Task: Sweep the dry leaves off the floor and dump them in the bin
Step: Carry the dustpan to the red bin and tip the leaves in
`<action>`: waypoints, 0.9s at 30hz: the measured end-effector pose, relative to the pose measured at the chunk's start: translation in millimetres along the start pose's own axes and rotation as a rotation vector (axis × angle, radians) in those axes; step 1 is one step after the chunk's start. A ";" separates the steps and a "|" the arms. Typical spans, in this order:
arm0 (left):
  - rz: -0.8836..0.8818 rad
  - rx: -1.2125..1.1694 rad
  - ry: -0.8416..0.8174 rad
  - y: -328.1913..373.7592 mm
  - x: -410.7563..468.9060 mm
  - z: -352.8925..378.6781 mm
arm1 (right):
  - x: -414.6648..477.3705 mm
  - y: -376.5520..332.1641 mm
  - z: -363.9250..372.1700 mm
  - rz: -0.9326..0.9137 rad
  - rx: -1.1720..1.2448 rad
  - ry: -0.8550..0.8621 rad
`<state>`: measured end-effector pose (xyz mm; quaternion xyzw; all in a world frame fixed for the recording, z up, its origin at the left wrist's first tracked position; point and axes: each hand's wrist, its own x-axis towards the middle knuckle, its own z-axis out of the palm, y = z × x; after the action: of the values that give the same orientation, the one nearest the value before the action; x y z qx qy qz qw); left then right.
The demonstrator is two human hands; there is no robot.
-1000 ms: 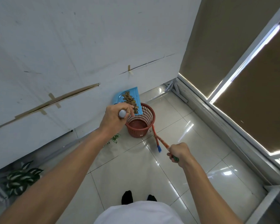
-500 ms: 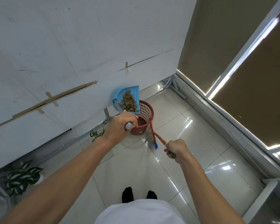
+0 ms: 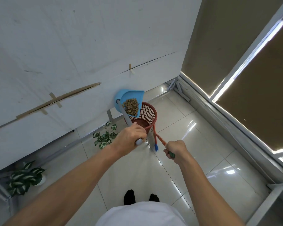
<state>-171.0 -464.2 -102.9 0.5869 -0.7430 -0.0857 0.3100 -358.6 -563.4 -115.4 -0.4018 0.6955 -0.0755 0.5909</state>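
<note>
A blue dustpan (image 3: 131, 96) with a grey handle is tilted over the left rim of a red mesh bin (image 3: 147, 113) standing by the white wall. A pile of dry brown leaves (image 3: 131, 105) lies at the pan's lower lip, above the bin. My left hand (image 3: 130, 138) is shut on the end of the dustpan handle. My right hand (image 3: 175, 150) grips the green end of an orange broom (image 3: 160, 139), whose shaft slants down beside the bin; the broom's head is hidden behind the bin.
A small green-and-white plant (image 3: 104, 137) sits on the floor left of the bin, another potted plant (image 3: 25, 176) further left. The white wall runs along the left, blinds-covered windows along the right. Glossy floor tiles (image 3: 203, 144) spread out around my feet (image 3: 140, 196).
The dustpan has tipped further over the bin and the leaves have slid toward its lower lip. My left hand has dropped lower and nearer to me along the handle line. The right hand barely moved.
</note>
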 end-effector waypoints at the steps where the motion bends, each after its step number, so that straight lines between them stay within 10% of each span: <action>1: 0.000 0.004 -0.002 1.7 -0.8 2.7 | -0.5 0.0 0.4 -0.002 0.003 0.000; 27: 0.078 0.058 -0.102 11.0 -3.8 19.9 | 2.7 -4.6 -2.8 0.003 -0.039 0.001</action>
<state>-190.8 -462.1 -114.7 0.5613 -0.7823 -0.0816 0.2576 -358.9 -569.3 -113.9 -0.4122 0.6976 -0.0614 0.5829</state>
